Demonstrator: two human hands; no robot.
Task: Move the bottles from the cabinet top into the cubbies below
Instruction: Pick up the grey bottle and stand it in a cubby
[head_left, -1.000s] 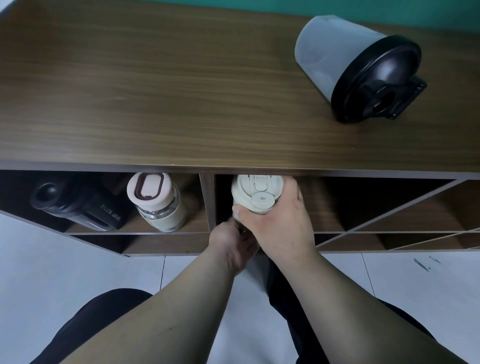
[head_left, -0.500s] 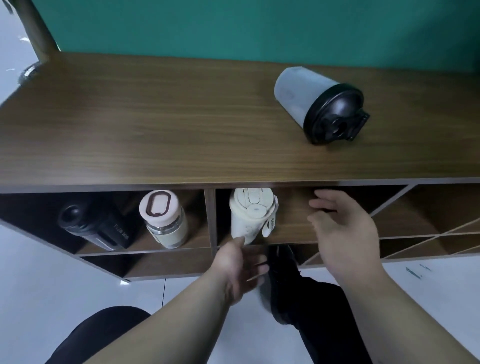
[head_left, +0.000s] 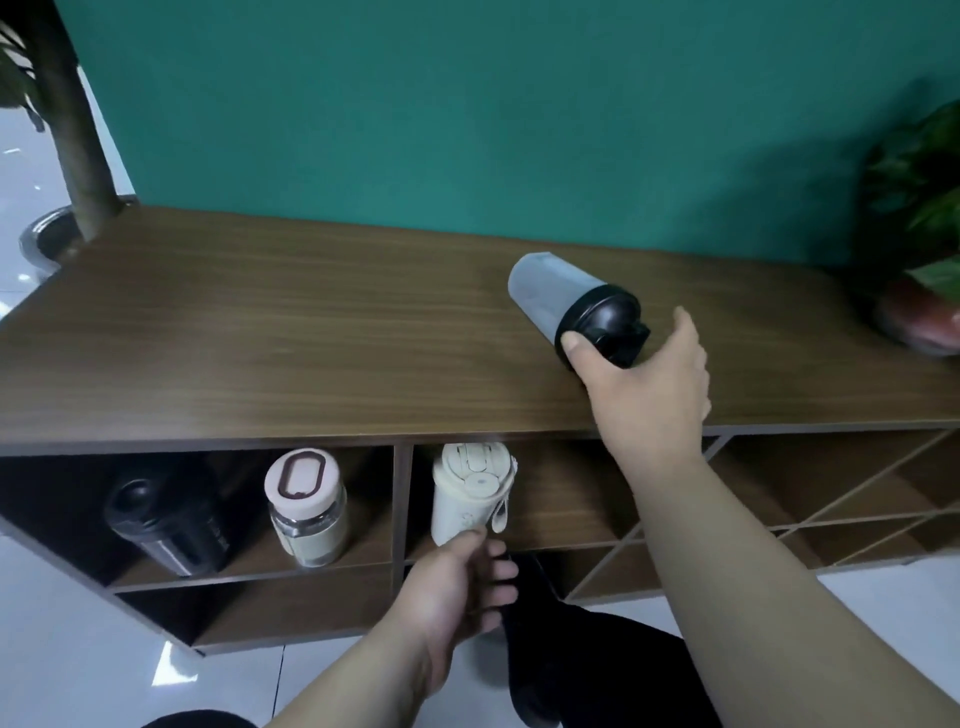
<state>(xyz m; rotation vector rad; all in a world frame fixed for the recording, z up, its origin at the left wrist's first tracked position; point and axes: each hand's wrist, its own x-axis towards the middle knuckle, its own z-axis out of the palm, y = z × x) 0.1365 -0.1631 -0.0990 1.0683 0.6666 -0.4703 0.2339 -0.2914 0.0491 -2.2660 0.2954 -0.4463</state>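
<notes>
**While the shaker bottle (head_left: 550, 299) lies on the cabinet top (head_left: 260, 338), one bottle remains to move**

Shaker sits centre-right of frame, on its side on wood-grain laminate; frosted grey tapered plastic body, glossy black lid (head_left: 597, 322); looks empty, so probably light, stiff, prone to roll; smooth wall likely slippery, better to grip at the lid rim; right hand (head_left: 649, 384) has thumb on the lid's left edge, fingers spread past its right, not closed; left hand (head_left: 452, 587) lower centre, fingers loosely curled, empty, just below the cream bottle (head_left: 462, 499) in its cubby.

Four bottles are showing: one frosted grey black-lidded shaker (head_left: 545, 296) at the right hand (head_left: 649, 384); one cream plastic bottle (head_left: 462, 504) just above the left hand (head_left: 452, 587); one pink-lidded glass bottle (head_left: 306, 509) and one black bottle (head_left: 166, 519) farther left. Two potted plants (head_left: 919, 197) are standing far outside both hands.
</notes>
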